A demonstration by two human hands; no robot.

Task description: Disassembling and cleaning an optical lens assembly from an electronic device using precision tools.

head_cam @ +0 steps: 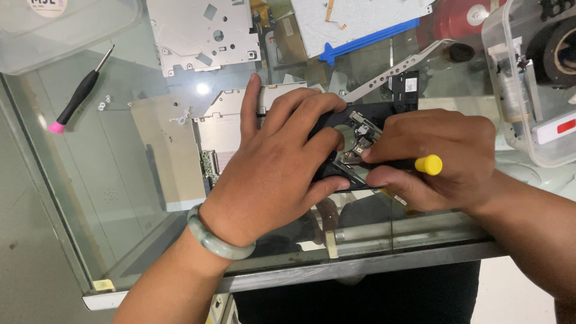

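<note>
1. Left hand (273, 165) lies palm down, fingers spread, pressing flat on a black drive assembly (372, 120) that rests on the glass tabletop (114, 180). Grip not closed around anything; it bears down on the part from above. A pale green bangle (211, 240) sits on that wrist.
2. Right hand (435, 159) has its fingers curled tight around a small screwdriver; only the yellow cap of the screwdriver (429, 164) shows past the knuckles. The shaft and tip are hidden by the fingers, near the exposed metal mechanism (359, 135) in the middle of the black assembly.
3. The black assembly sits near the front edge of the tabletop, between the two hands, mostly covered by them. A silver metal casing with a green circuit strip (219, 135) lies just beside it, partly under the left fingers.
4. A second screwdriver, black handle with pink cap (78, 96), lies well apart at the left of the tabletop, with a few small white bits near it.
5. At the far side: a flat grey metal plate (201, 33), another grey plate with a blue plastic strip (366, 39) along its edge, and a thin metal bracket (396, 72) running diagonally.
6. A clear plastic box (528, 84) stands at the right, holding a roll of black tape and small parts. Another clear container (66, 30) sits at the top left.
</note>
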